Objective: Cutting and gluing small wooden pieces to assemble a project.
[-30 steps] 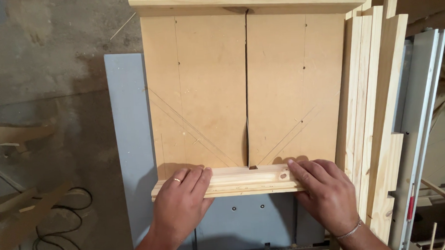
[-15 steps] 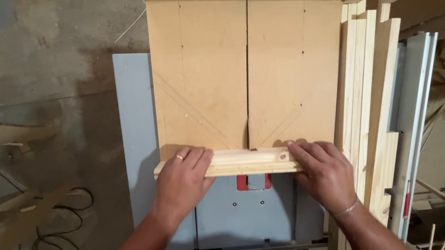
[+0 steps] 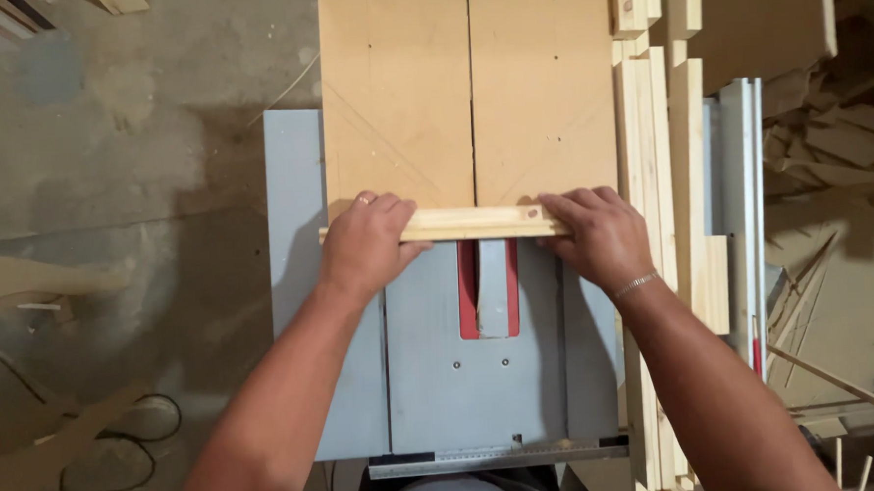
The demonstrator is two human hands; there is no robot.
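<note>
Concrete floor (image 3: 110, 191) fills the left of the frame, dusty and stained, with a black cable (image 3: 102, 456) curling at the lower left and pale wood offcuts lying near it. Right of that stands your grey desk (image 3: 296, 281), a table saw top with a red insert (image 3: 488, 287) at its middle.

On the desk rides a fibreboard sled (image 3: 396, 100), running up to the top edge of the frame, with a narrow slot down its centre. Along its near edge sits a pale wooden rail (image 3: 475, 222), lying crosswise just above the red insert.

Your left hand (image 3: 363, 249) is closed over the left end of the rail, fingers curled on top of it and a ring showing on one finger. Your right hand (image 3: 599, 236) grips the right end the same way, fingers wrapped over the wood, a thin bracelet at the wrist. Both hands are well apart, one on each side of the slot.

Further right, long wooden strips (image 3: 655, 167) lie along the sled's side, then a metal fence (image 3: 745, 203). Scrap wood (image 3: 826, 150) litters the floor at the far right.
</note>
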